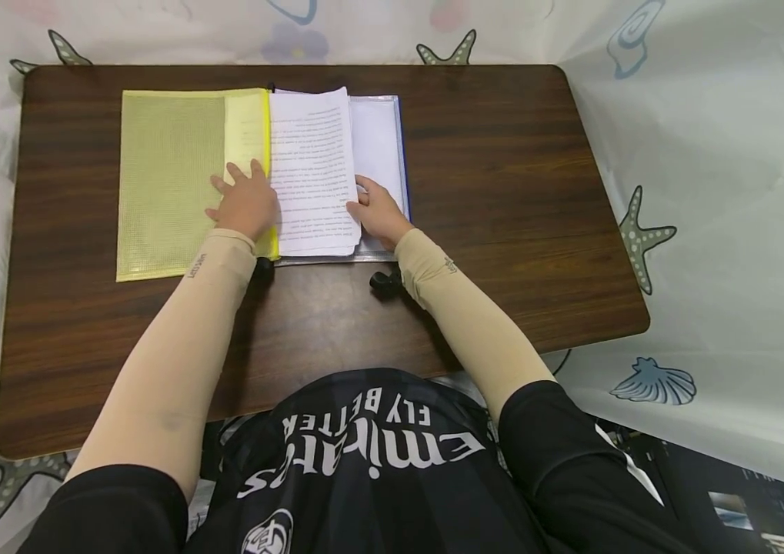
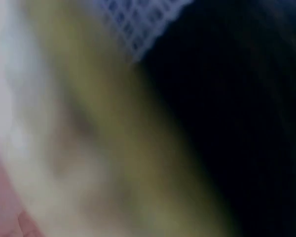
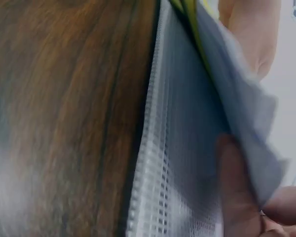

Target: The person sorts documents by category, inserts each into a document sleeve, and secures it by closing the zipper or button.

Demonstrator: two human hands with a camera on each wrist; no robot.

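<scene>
A yellow mesh pouch (image 1: 170, 177) lies on the left half of the brown table (image 1: 502, 192). My left hand (image 1: 246, 201) rests flat on the pouch's right part, fingers spread. Beside it, a stack of printed papers (image 1: 311, 154) sits on a clear, blue-edged folder (image 1: 381, 138). My right hand (image 1: 376, 209) grips the stack's near right edge. The right wrist view shows my thumb (image 3: 234, 192) under the lifted sheets (image 3: 246, 123), above the clear mesh folder (image 3: 177, 148). The left wrist view is a blur of yellow pouch (image 2: 138, 148).
A white cloth with starfish and shell prints (image 1: 710, 154) surrounds the table. Bare wood stretches to the right of the folder and along the near edge (image 1: 336, 338). Black wrist cameras (image 1: 385, 281) sit just behind both hands.
</scene>
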